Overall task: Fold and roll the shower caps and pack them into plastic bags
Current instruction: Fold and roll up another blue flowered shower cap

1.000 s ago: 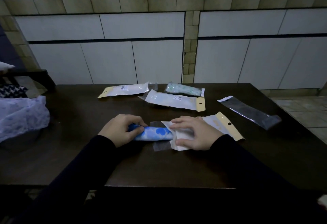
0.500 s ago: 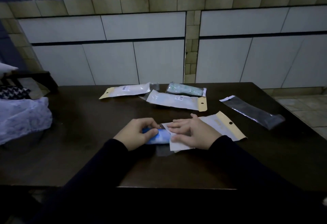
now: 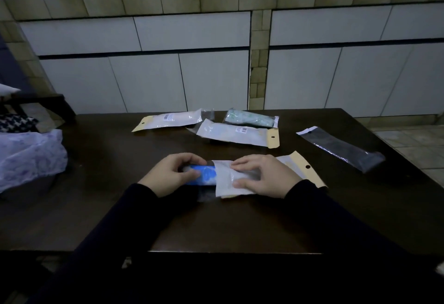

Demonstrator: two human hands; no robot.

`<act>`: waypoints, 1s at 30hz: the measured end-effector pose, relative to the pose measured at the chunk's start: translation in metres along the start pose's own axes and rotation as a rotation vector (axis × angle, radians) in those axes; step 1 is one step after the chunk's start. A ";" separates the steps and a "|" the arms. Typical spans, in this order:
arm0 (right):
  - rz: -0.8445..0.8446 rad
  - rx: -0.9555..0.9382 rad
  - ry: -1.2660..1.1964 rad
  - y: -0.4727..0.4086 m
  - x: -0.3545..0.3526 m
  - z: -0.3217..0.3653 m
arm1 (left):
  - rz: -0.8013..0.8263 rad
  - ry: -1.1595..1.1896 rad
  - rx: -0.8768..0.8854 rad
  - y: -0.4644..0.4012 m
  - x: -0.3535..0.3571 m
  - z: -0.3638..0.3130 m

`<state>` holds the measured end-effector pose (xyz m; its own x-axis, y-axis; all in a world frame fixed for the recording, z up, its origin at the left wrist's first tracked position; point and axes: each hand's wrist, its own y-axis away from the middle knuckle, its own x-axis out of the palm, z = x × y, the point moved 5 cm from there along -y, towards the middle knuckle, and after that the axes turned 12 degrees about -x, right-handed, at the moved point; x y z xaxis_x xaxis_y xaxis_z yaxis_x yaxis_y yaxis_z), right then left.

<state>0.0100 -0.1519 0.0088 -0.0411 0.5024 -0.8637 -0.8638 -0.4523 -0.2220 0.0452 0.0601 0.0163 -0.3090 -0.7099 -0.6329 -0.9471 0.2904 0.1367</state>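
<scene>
Left hand (image 3: pixel 171 176) grip grasps the rolled blue shower cap (image 3: pixel 204 174), one end already inside the white plastic bag (image 3: pixel 230 181) at desk (image 3: pixel 120 207) centre. Right hand (image 3: pixel 265 175) grip pinches the bag mouth. Three packed bags (image 3: pixel 236 133) lie beyond, an empty clear bag (image 3: pixel 341 148) well right.

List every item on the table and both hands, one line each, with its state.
blue shower cap: rolled, partly inside bag
bag being filled: mouth open, flat on table
left hand: grips cap
right hand: holds bag
three filled bags: packed, lying flat
clear empty bag: empty, flat
</scene>
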 end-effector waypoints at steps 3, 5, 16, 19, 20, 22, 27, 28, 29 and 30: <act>-0.100 0.050 -0.153 0.001 -0.004 -0.002 | 0.056 0.100 -0.032 0.003 -0.007 0.006; -0.113 0.053 -0.181 0.001 -0.003 -0.002 | -0.014 0.054 -0.043 0.001 -0.012 0.010; -0.141 0.043 -0.124 0.000 0.000 0.002 | -0.190 0.144 -0.137 0.001 0.003 -0.005; -0.132 0.050 -0.097 -0.001 0.001 0.003 | -0.257 0.100 -0.211 0.000 -0.008 0.005; -0.126 0.052 -0.087 -0.001 0.001 0.003 | -0.232 0.076 -0.231 0.001 -0.008 0.005; -0.122 0.057 -0.067 -0.002 0.002 0.004 | -0.153 0.059 -0.240 0.001 -0.003 0.003; -0.095 0.067 -0.009 -0.002 0.004 0.005 | -0.014 0.130 -0.233 0.001 0.010 -0.010; -0.093 0.068 0.001 -0.002 0.004 0.006 | 0.019 0.164 -0.233 0.002 0.013 -0.012; -0.092 0.069 0.018 -0.002 0.003 0.006 | 0.046 0.187 -0.223 0.001 0.016 -0.012; -0.091 0.070 0.039 -0.002 0.003 0.006 | 0.060 0.218 -0.208 0.002 0.018 -0.013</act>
<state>0.0082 -0.1452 0.0098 0.0571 0.5093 -0.8587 -0.8963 -0.3527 -0.2688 0.0365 0.0396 0.0153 -0.3545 -0.8233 -0.4434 -0.9172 0.2139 0.3361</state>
